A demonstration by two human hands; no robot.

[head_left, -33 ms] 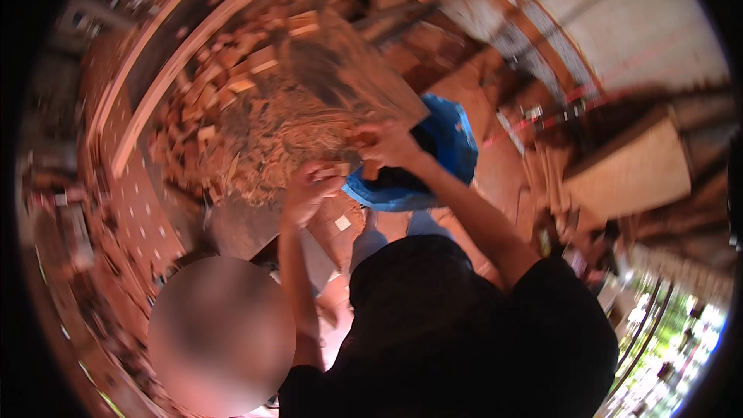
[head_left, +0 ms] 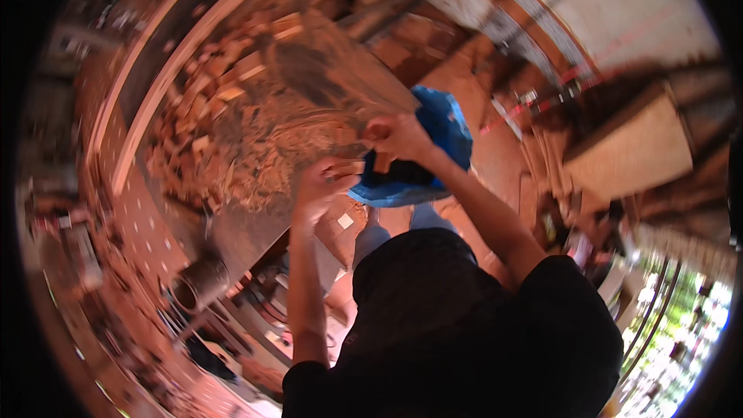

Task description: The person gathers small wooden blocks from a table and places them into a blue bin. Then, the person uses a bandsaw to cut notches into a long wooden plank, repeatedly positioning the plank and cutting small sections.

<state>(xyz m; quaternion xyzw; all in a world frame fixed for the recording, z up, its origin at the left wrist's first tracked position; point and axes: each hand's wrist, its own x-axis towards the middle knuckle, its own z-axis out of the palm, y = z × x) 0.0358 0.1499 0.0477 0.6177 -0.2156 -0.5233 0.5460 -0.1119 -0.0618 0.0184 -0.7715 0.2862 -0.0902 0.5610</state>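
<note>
My left hand (head_left: 313, 193) is closed on a small wooden block (head_left: 347, 169), its fingers curled around the near end. To its right, my right hand (head_left: 410, 142) grips another small wooden block (head_left: 383, 162), which points down from the fingers. Both blocks are over the near left rim of a blue plastic container (head_left: 452, 118) with a dark inside. Wood shavings and sawdust (head_left: 286, 135) cover the worktable just beyond my left hand. Motion blur hides the finer detail of the blocks.
Many loose wooden offcuts (head_left: 249, 66) are heaped on the table's far left. Long pale strips (head_left: 166, 81) curve along that side. A pipe-like cylinder (head_left: 203, 282) stands at lower left. On the right are a big wooden panel (head_left: 635, 151) and leaning boards (head_left: 542, 159).
Both hands sit slightly further right in the picture, still holding the blocks. A blurred round shape at lower left is gone, and the cylinder shows there. The whole view has shifted a little.
</note>
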